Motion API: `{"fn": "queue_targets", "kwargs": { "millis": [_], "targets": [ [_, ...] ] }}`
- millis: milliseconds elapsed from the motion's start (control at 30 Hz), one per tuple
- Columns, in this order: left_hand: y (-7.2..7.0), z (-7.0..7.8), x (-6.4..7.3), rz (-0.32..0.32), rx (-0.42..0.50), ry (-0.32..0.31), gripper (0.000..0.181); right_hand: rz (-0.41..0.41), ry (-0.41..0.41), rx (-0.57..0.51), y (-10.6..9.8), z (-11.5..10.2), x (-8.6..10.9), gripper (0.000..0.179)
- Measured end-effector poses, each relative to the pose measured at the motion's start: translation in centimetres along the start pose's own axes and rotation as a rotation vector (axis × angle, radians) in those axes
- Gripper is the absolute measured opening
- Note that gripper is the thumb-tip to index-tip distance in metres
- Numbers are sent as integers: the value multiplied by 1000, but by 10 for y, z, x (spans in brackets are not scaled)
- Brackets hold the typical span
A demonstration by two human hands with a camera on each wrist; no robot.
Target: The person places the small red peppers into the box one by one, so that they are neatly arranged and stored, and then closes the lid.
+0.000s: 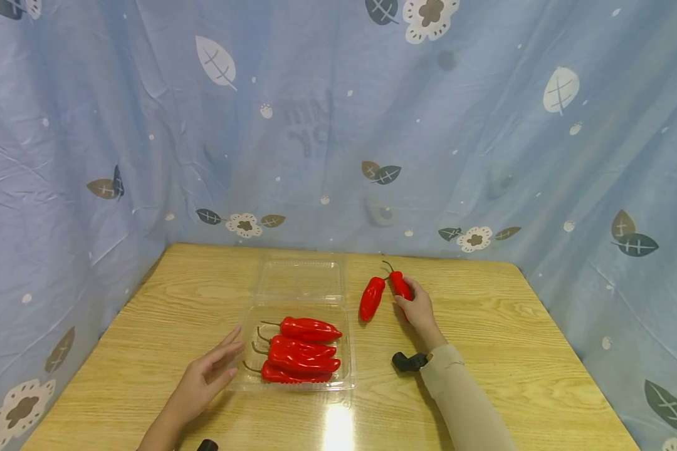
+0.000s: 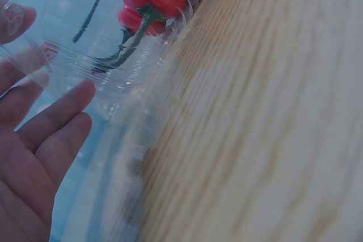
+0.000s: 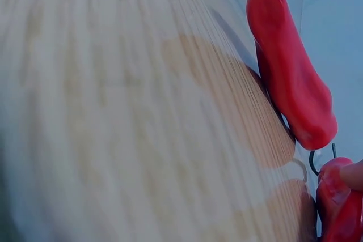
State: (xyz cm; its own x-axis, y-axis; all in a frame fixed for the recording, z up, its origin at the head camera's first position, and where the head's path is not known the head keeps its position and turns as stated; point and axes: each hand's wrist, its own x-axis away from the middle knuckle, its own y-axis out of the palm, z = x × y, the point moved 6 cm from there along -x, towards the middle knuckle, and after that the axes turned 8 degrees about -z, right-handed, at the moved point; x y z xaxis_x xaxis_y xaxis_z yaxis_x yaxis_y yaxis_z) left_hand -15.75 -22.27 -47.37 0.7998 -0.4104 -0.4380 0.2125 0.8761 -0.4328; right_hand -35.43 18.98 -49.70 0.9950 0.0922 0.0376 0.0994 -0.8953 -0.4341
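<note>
Several red chili peppers with green stems lie side by side in a clear plastic clamshell box; its lid is folded back behind it. My left hand is at the box's left side, fingers spread and loosely bent, holding nothing. In the left wrist view the fingertips are close to the box corner; contact is unclear. To the right of the box, my right hand grips a red pepper from above, thumb on its left side. Another red pepper lies just left of it.
The wooden table has a blue patterned curtain along its back and sides. A black wrist device sticks out by the right sleeve. Another dark device shows at the left wrist.
</note>
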Motion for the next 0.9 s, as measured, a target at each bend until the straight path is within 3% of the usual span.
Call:
{"fn": "queue_targets", "kwargs": {
  "millis": [333, 900],
  "targets": [
    [-1, 2, 0, 24, 5, 7, 41, 17, 19, 22, -1, 0, 3, 57],
    [-2, 4, -1, 29, 12, 8, 40, 28, 7, -63, -6, 0, 7, 55]
  ]
}}
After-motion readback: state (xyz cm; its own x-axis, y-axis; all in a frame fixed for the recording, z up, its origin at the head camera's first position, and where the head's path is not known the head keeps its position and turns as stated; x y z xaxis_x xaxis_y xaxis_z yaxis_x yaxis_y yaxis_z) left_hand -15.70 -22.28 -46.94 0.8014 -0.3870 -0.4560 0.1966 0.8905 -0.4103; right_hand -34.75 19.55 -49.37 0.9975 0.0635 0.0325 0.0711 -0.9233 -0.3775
